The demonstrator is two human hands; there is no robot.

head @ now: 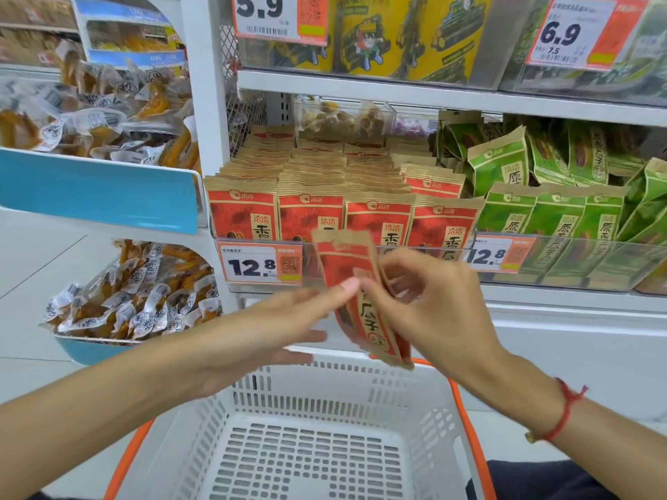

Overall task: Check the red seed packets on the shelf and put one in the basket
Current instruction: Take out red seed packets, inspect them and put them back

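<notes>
A red seed packet, tilted and slightly blurred, is held above the far rim of a white perforated shopping basket with orange trim. It is gripped by the curled fingers of the right hand, while the left hand is held open, fingers straight, one fingertip touching the packet's face. Rows of matching red packets are seen on the shelf behind, beside green packets and a 12.8 price tag.
</notes>
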